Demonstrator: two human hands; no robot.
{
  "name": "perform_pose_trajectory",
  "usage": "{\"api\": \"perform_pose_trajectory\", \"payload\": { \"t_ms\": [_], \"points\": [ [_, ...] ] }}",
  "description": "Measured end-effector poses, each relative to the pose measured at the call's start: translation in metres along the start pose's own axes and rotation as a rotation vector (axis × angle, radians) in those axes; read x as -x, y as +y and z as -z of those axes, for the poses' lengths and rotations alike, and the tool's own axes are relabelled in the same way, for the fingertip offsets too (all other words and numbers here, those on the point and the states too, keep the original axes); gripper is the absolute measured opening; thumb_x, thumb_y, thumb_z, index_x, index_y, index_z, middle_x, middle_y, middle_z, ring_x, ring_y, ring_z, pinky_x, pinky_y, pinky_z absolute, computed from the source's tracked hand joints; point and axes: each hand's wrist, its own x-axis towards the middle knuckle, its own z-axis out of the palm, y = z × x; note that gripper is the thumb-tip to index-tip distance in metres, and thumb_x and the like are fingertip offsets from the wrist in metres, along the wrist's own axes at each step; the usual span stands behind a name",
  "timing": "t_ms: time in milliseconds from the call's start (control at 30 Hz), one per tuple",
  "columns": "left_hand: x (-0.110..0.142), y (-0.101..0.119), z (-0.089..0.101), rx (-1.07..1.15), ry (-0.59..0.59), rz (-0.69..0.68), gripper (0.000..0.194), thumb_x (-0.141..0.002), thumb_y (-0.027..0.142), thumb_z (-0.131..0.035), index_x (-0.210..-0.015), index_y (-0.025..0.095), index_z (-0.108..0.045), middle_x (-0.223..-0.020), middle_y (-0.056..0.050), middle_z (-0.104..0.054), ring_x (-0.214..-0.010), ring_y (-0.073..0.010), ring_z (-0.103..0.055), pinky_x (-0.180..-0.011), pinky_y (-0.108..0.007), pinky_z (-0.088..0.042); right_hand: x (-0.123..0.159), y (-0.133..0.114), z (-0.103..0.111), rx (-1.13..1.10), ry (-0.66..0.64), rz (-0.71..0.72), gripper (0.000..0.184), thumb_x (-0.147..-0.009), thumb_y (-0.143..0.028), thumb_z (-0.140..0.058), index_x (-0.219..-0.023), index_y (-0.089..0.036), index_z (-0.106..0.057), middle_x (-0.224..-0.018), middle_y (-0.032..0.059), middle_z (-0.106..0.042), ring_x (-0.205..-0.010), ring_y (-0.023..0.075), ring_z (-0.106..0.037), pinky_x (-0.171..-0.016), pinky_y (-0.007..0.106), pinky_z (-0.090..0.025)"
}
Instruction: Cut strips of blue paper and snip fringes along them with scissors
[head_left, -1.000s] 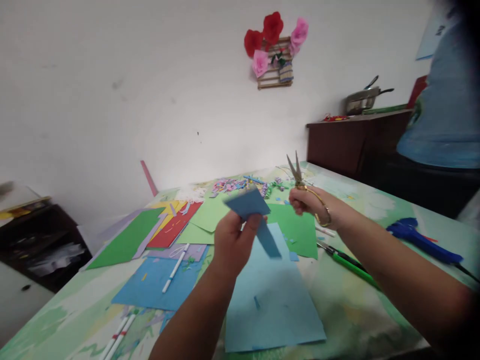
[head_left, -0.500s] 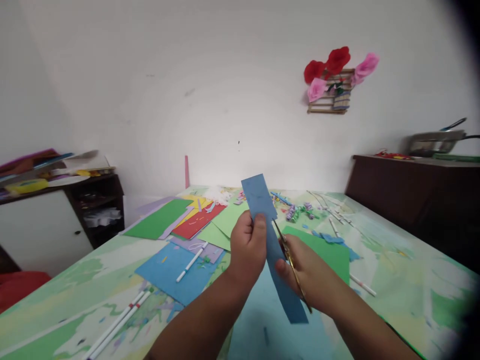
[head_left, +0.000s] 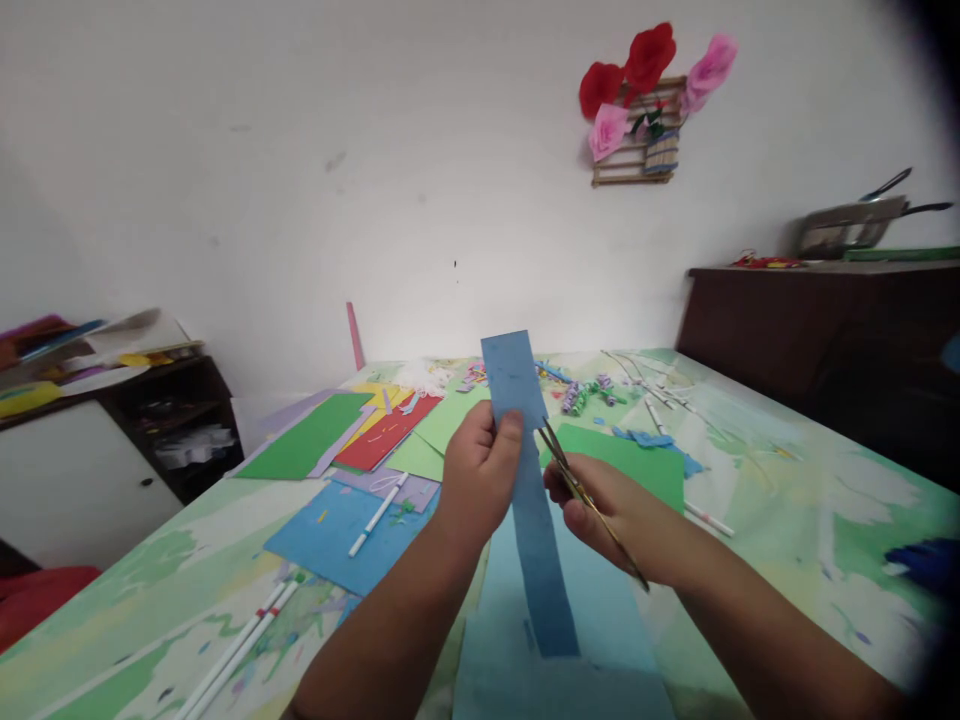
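Observation:
A long strip of blue craft foam or paper (head_left: 546,585) is held upright in the middle, pinched by my left hand (head_left: 484,465) with the thumb on its face. Its upper part is wider than its lower part, with a step on the right edge. My right hand (head_left: 619,515) is closed around gold-coloured scissors (head_left: 592,505). Their blades are parted and their tips reach the strip's right edge at that step. Below both hands lies a light blue sheet (head_left: 600,620) on the table.
Blue (head_left: 337,540), green (head_left: 307,440) and red (head_left: 386,430) sheets lie to the left on the patterned tablecloth (head_left: 172,600). White sticks (head_left: 244,640) and scraps are scattered about. Another green sheet (head_left: 622,460) lies behind my right hand; curled ribbons (head_left: 589,395) lie further back.
The scissors have swung away from the strip's lower part and their blades have opened at its edge. The strip hangs straighter. The view has shifted a little right and down.

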Motion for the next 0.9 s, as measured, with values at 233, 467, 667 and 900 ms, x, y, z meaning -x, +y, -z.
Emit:
{"api": "perform_pose_trajectory", "payload": {
  "t_ms": [233,467,667,900],
  "points": [
    [-0.015,0.01,0.016,-0.036,-0.276,0.107,0.013,-0.074,0.027,-0.053,-0.08,0.017,-0.056,-0.057,0.003,-0.056,-0.051,-0.0103,-0.056,-0.049,-0.02,-0.043,-0.003,0.017,0.038,0.144,0.017,-0.024,0.034,-0.072,-0.052,-0.05,-0.078,-0.019,-0.053,-0.069,0.0027,-0.053,-0.061,0.0159,-0.047,-0.054,0.028,-0.037],
    [-0.015,0.006,0.018,-0.562,-0.673,-0.204,0.013,-0.076,0.021,-0.048,-0.074,0.019,-0.06,-0.065,0.0,-0.058,-0.06,-0.0125,-0.056,-0.053,-0.023,-0.042,-0.009,0.016,0.012,-0.318,0.294,-0.199,0.019,-0.065,-0.032,-0.061,-0.073,-0.02,-0.05,-0.058,-0.0032,-0.047,-0.053,0.0121,-0.044,-0.049,0.024,-0.036],
    [0.009,0.012,0.016,-0.501,0.238,-0.935,0.011,-0.071,0.01,-0.053,-0.076,0.02,-0.056,-0.075,-0.002,-0.058,-0.076,-0.0148,-0.053,-0.072,-0.029,-0.043,-0.01,0.013,-0.007,-0.438,0.687,-0.099,0.016,-0.071,-0.032,-0.057,-0.075,-0.02,-0.047,-0.064,-0.0031,-0.045,-0.057,0.0113,-0.043,-0.054,0.024,-0.038],
    [0.014,-0.006,-0.021,-0.32,-0.215,-0.066,0.027,-0.075,0.038,-0.051,-0.057,0.018,-0.046,-0.047,0.003,-0.045,-0.043,-0.0086,-0.041,-0.042,-0.022,-0.033,-0.016,0.017,-0.014,-0.637,0.758,0.022,0.015,-0.074,-0.034,-0.056,-0.078,-0.021,-0.049,-0.071,-0.0004,-0.051,-0.067,0.015,-0.05,-0.064,0.03,-0.041]
  ]
}}
